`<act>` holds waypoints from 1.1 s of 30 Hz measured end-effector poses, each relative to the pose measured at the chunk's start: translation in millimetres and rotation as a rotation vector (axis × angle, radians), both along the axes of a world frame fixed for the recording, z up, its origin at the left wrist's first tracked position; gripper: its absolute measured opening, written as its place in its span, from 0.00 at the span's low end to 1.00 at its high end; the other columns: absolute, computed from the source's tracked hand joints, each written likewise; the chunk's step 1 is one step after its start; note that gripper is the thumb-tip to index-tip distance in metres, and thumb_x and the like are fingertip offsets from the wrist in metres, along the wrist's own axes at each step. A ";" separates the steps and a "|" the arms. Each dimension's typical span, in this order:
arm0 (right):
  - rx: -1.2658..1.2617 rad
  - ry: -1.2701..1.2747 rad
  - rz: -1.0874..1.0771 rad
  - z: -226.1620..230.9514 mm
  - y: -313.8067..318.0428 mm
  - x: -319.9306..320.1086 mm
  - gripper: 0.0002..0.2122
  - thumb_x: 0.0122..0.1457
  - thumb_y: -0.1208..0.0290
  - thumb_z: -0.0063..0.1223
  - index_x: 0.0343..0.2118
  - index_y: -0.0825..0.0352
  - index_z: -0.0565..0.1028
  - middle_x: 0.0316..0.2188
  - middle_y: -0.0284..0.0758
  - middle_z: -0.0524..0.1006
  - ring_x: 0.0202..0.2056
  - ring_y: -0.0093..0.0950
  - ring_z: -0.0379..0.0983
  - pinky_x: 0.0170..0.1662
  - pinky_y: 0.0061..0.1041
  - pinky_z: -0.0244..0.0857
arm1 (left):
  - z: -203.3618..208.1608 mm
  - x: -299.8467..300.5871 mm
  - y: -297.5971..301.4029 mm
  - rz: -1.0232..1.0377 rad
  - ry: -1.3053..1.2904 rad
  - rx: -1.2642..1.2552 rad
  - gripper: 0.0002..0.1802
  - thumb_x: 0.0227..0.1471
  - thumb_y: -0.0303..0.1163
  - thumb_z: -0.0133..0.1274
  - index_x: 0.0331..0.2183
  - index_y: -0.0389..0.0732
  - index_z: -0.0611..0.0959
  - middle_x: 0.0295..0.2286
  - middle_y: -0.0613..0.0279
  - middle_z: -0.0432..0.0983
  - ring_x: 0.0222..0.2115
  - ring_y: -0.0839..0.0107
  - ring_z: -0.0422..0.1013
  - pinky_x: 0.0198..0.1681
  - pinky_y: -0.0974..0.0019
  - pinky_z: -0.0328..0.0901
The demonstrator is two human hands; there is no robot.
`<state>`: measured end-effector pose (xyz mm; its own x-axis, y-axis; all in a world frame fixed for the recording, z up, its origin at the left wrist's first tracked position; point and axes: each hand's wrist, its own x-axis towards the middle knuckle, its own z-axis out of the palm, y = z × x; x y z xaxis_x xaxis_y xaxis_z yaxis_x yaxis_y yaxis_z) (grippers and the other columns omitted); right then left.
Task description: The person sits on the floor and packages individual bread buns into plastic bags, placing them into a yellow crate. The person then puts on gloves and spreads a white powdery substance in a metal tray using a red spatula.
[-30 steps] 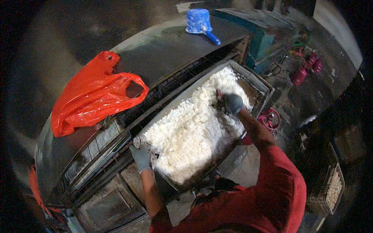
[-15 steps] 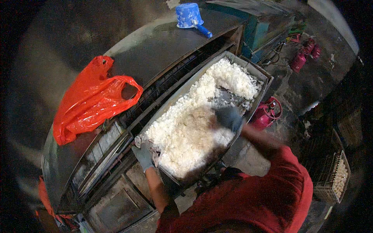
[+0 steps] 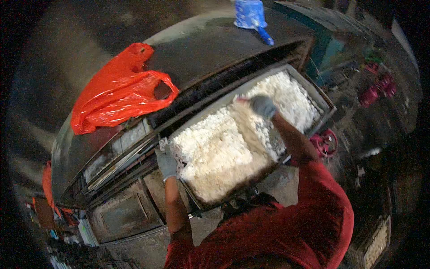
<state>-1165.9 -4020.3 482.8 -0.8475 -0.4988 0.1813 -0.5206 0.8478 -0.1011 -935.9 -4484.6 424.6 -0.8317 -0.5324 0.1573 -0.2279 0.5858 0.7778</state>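
A long metal tray [image 3: 325,101] holds a thick layer of white, crumbly grains [image 3: 215,143]. My left hand [image 3: 166,166], in a grey glove, is closed at the tray's left end, where a crumpled greyish cloth [image 3: 180,164] lies between glove and rim. Over the grains, right of the tray's middle, is my right hand [image 3: 263,106] in a darker grey glove, its fingers bunched and slightly blurred. A small reddish tip shows beside its fingers; what it belongs to is hidden. A beige furrow runs through the grains below this hand.
An orange-red plastic bag [image 3: 118,101] lies on the dark curved top beyond the tray, and a blue dipper [image 3: 251,15] stands farther right. Pink gas cylinders [image 3: 324,142] are on the floor to the right. A crate of pale pieces [image 3: 376,244] sits at the lower right.
My right hand has moved from the tray's near edge toward its far side, and the grains there are spread differently. My left hand stays at the left end. The view has shifted and turned.
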 end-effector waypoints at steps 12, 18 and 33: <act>-0.968 -0.680 0.380 -95.5 -23.7 18.8 0.15 0.61 0.65 0.52 0.48 0.64 0.75 0.46 0.35 0.77 0.46 0.30 0.73 0.57 0.35 0.66 | 2.3 23.9 -7.3 0.196 0.096 0.107 0.43 0.63 0.54 0.47 0.60 0.22 0.64 0.57 0.30 0.65 0.60 0.42 0.63 0.61 0.57 0.59; 0.506 -0.189 0.692 55.2 -20.5 -11.6 0.16 0.46 0.65 0.60 0.40 0.65 0.80 0.38 0.42 0.81 0.43 0.36 0.78 0.46 0.35 0.72 | -44.0 36.1 -37.3 0.161 0.094 -0.102 0.44 0.58 0.49 0.56 0.60 0.22 0.63 0.52 0.30 0.71 0.52 0.41 0.71 0.54 0.55 0.66; -0.014 0.064 -0.093 84.0 -78.2 156.3 0.19 0.63 0.52 0.44 0.42 0.62 0.80 0.30 0.47 0.81 0.33 0.48 0.79 0.39 0.46 0.72 | 13.1 38.0 4.5 0.197 0.288 0.305 0.25 0.59 0.35 0.55 0.52 0.30 0.71 0.54 0.42 0.70 0.54 0.52 0.68 0.58 0.55 0.61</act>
<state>-1009.6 -4098.5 566.8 -0.8765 -0.4160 0.2424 -0.4457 0.8914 -0.0822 -897.9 -4480.1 437.8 -0.6557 -0.7335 0.1790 -0.0614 0.2881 0.9556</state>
